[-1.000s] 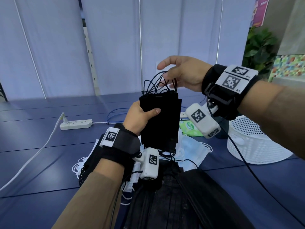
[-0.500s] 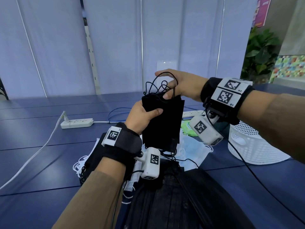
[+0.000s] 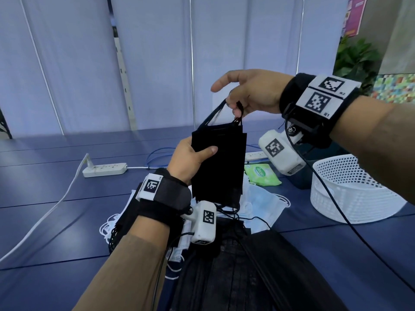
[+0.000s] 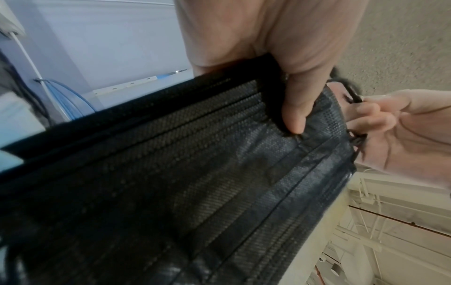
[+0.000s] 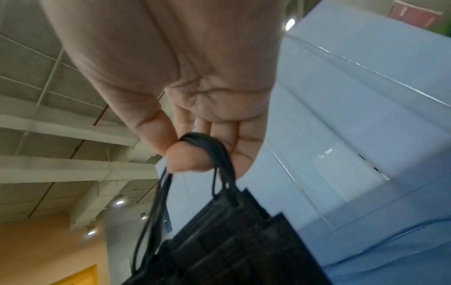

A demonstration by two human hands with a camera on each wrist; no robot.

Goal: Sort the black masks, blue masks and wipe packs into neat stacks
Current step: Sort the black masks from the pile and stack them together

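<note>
A bundle of black masks [image 3: 221, 164] hangs upright in the air above the table. My left hand [image 3: 190, 160] grips its left edge, thumb [image 4: 295, 108] pressed on the front mask [image 4: 195, 183]. My right hand [image 3: 244, 97] pinches the black ear loops [image 5: 207, 146] at the top of the bundle and pulls them taut upward. Blue masks [image 3: 262, 203] lie on the table under the bundle. A green wipe pack [image 3: 261, 175] lies behind them. More black masks [image 3: 224, 277] lie at the near edge, partly hidden by my left arm.
A white perforated basket [image 3: 350, 189] stands on the right of the dark blue table [image 3: 56, 232]. A white power strip [image 3: 104, 169] with its cable lies at the left, blue wire [image 3: 157, 156] behind it. White-looped masks [image 3: 112, 225] lie under my left wrist.
My right hand has gathered the loose ear loops and lifted them up and to the right, pulling them straight. The left hand keeps its grip on the bundle.
</note>
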